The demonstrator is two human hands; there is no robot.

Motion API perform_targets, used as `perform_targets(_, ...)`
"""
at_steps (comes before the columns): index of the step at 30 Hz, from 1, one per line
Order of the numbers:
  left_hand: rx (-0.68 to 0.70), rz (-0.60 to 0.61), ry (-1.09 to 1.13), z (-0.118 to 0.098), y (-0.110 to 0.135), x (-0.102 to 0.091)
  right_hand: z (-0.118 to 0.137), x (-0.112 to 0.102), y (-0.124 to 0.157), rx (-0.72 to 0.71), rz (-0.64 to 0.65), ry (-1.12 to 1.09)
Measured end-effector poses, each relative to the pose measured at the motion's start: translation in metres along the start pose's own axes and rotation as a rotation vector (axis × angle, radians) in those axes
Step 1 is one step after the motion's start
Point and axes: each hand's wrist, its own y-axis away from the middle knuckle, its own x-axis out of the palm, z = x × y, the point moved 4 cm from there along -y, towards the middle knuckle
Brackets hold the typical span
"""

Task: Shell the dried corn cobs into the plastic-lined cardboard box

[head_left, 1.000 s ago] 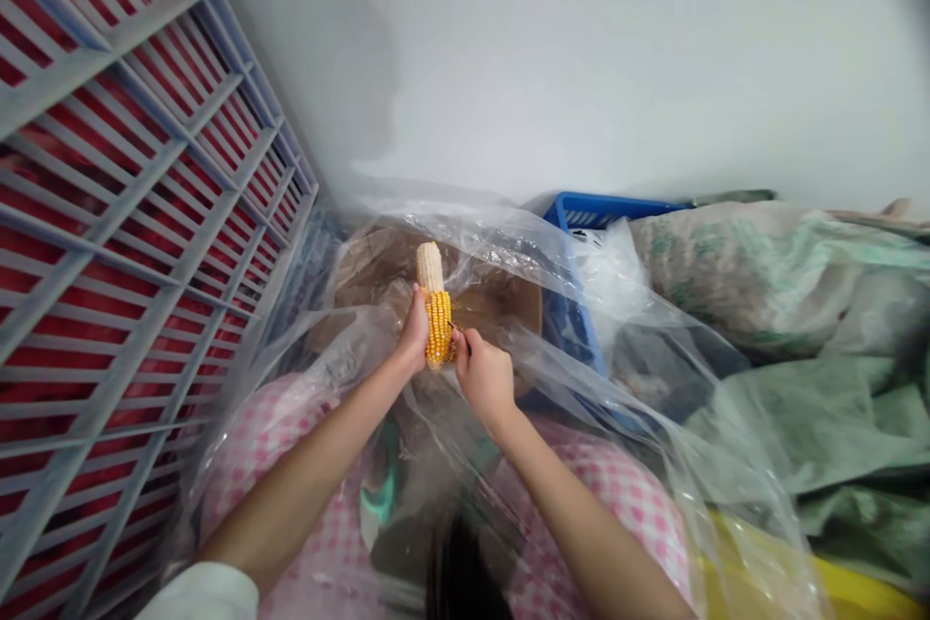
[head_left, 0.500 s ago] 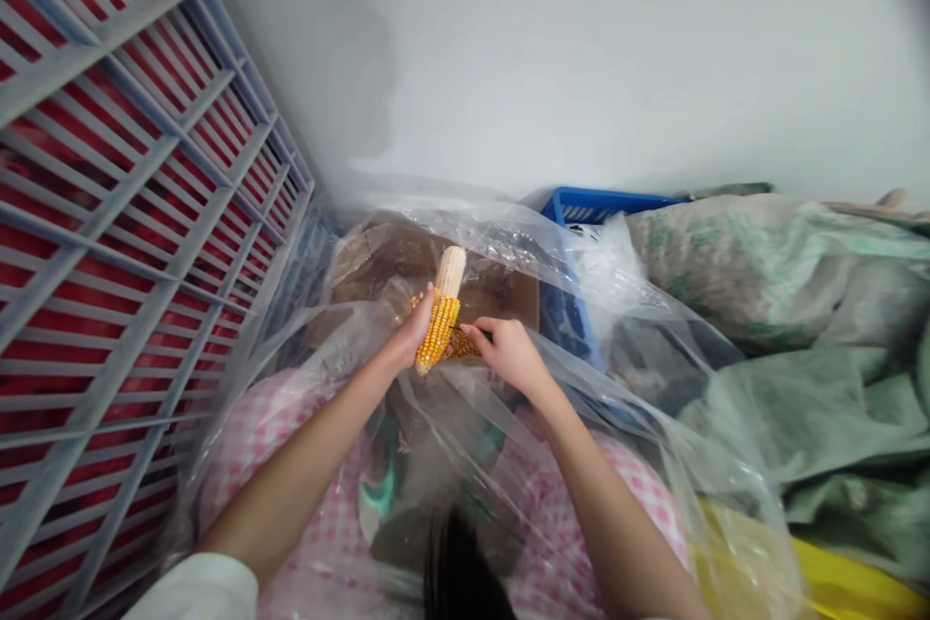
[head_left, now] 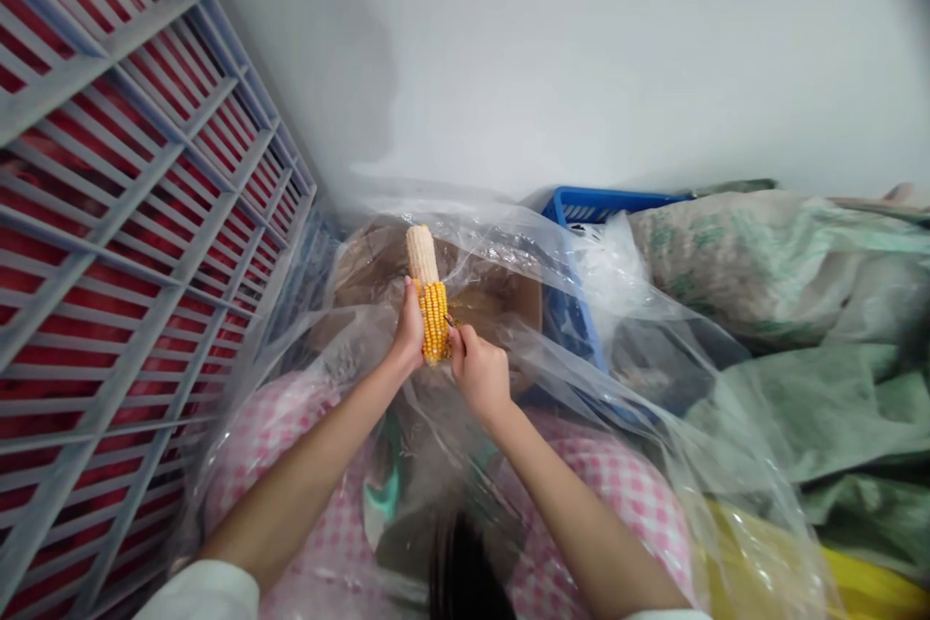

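My left hand [head_left: 411,327] is closed around the lower left side of a corn cob [head_left: 434,315]. The upper end of the cob [head_left: 419,254] is stripped pale, while yellow kernels cover the lower part. It stands nearly upright over a cardboard box [head_left: 519,300] lined with clear plastic. Against the cob's right side, my right hand [head_left: 480,368] is closed on a thin dark tool [head_left: 449,320]. Only its tip shows, touching or very near the kernels; the fingers hide the rest. Loose kernels in the box are mostly hidden behind my right hand.
A grey slatted crate [head_left: 174,145] with red contents rises on the left. Clear plastic sheeting [head_left: 654,387] spreads over my lap. Right of the box stands a blue basket [head_left: 581,203], beside a stuffed woven sack [head_left: 733,262] and green cloth [head_left: 828,407]. A white wall [head_left: 581,48] stands behind.
The cob has swung from leaning right to nearly upright, its top moving left. My right hand has moved left and down, closer to the cob, with the thin tool at its right side.
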Motion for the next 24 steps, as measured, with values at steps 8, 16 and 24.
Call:
perform_targets(8,-0.004,0.059,-0.022,-0.003,0.001,0.003,-0.006,0.002,0.003,-0.028,-0.133,-0.135)
perform_targets(16,-0.079,0.116,-0.02,0.0,-0.004,0.004,-0.008,0.007,0.004,0.065,-0.065,-0.235)
perform_targets(24,-0.283,0.096,0.029,0.036,-0.031,-0.011,-0.018,0.02,0.003,0.203,0.078,-0.27)
